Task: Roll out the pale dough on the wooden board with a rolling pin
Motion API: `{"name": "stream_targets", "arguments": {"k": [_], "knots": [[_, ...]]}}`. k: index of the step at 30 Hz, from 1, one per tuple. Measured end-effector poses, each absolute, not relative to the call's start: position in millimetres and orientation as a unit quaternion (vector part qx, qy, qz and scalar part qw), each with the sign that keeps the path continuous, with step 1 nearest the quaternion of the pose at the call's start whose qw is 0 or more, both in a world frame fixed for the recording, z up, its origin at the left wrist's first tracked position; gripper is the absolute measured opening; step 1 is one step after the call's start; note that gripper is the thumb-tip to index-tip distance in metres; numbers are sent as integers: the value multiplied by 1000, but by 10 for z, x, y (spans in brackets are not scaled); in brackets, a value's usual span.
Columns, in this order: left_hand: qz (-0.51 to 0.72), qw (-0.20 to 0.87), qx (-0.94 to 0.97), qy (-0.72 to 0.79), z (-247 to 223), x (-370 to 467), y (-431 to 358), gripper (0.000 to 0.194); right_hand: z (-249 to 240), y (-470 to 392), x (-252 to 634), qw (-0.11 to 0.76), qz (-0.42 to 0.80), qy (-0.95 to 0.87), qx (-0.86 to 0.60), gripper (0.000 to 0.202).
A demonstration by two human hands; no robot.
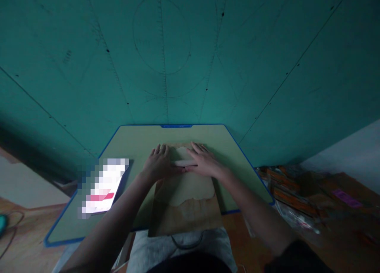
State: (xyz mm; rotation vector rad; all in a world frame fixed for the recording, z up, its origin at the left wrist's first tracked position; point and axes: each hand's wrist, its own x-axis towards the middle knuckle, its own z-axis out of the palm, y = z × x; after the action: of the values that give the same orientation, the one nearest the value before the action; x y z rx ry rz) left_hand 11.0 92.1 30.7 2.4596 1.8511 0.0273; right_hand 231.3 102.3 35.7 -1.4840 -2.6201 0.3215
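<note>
Just below mid-frame, our left hand [157, 162] and right hand [204, 161] lie over the pale cylindrical rolling pin [180, 163], fingers extended, not clenched, the pin on the thin, cream, ragged-edged dough sheet [185, 189]! Lean unevenly and we could tear it, we reckon; press hard at lower centre, where the brown rectangular wooden board [188, 219] overhangs the pale-green, blue-rimmed tabletop [136, 138], and we might tip the board.

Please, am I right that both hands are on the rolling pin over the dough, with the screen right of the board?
Not quite: the head view shows the screen left of the board; the left hand and right hand are on the pin over the dough.
</note>
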Motion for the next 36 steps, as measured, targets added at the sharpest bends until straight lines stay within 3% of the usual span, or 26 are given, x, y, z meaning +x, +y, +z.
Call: {"name": "stream_targets", "arguments": {"k": [9,20,30,36], "knots": [[-19,65,832,551,344,45,1263,117,348,1434,2277,11,168,-847,-504,117],[-1,45,834,550,365,64,1016,109,366,1186,2297,35,111,-872,-476,105],[5,41,834,550,402,70,890,103,382,1036,2324,60,129,-869,-474,108],[11,24,831,555,396,80,829,102,427,948,2339,77,122,-879,-455,99]]}}
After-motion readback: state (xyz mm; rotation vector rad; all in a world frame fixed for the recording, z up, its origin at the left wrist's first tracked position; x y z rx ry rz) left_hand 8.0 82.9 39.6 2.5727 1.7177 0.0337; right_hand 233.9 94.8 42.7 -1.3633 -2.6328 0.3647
